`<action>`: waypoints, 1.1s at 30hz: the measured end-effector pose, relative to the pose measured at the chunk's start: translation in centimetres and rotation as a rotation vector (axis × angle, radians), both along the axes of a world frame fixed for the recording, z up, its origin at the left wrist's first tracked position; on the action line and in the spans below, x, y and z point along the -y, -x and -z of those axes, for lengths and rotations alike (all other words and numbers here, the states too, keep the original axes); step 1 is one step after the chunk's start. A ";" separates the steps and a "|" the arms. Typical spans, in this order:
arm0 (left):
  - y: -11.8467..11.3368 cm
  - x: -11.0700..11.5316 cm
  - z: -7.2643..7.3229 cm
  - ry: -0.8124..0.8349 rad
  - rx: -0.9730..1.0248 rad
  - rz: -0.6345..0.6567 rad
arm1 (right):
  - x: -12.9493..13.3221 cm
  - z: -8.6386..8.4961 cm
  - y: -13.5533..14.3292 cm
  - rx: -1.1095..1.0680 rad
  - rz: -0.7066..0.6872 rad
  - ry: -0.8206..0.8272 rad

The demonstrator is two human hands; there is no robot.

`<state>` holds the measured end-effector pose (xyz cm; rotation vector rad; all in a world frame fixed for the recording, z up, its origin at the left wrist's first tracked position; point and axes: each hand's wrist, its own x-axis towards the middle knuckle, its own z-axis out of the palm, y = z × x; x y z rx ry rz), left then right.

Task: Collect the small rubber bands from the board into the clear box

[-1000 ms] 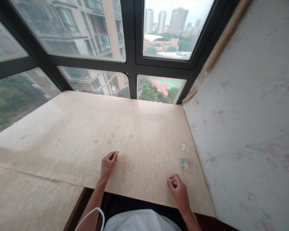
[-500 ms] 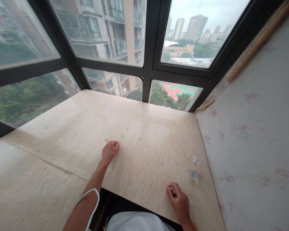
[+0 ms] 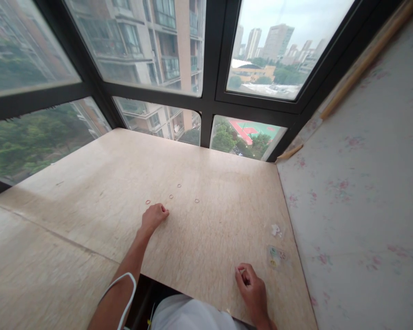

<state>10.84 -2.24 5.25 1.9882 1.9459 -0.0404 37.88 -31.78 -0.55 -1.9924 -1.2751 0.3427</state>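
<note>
Several thin reddish rings, kind unclear, lie on the tabletop: a left ring, a middle ring, a far ring and a right ring. My left hand rests just in front of the left and middle rings, its fingers closed in a pinch near the surface. What they hold, if anything, is hidden. Near the front edge, my right hand is curled with thumb and forefinger together. I cannot make out anything between these fingertips. Right of it lies a small clear box with coloured bits inside.
A crumpled white scrap in clear plastic lies behind the box. The pale marble-patterned tabletop meets a flowered wall on the right. Dark window frames bound the back and left. A seam crosses the left part.
The ring that showed at my left fingertips is no longer visible. My left hand has shifted slightly nearer to me. My right hand stays nearly still; the view has shifted slightly.
</note>
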 end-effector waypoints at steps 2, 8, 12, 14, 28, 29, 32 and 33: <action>-0.2 0.2 0.0 0.011 0.012 -0.033 | 0.1 0.1 0.0 -0.017 -0.002 -0.011; -2.6 2.4 0.2 0.028 0.394 -0.011 | 0.3 0.1 -0.1 -0.056 -0.027 -0.030; -5.8 5.0 0.7 0.109 0.694 0.033 | 0.1 0.0 -0.2 -0.065 -0.019 -0.026; -7.8 6.6 0.9 0.161 0.781 0.049 | 0.0 0.0 -0.1 -0.074 -0.020 -0.022; -25.1 17.2 -0.6 0.517 1.053 0.391 | -0.1 -1.1 -0.1 -0.128 -0.024 0.050; -26.0 17.5 -0.7 0.512 1.043 0.428 | -0.1 -1.1 -0.1 -0.113 -0.029 0.057; -28.3 18.4 -0.6 0.473 1.015 0.521 | -0.1 -0.9 -0.1 -0.046 -0.011 0.107; -28.9 18.6 -0.4 0.456 1.002 0.544 | 0.0 -0.8 -0.1 -0.017 0.004 0.134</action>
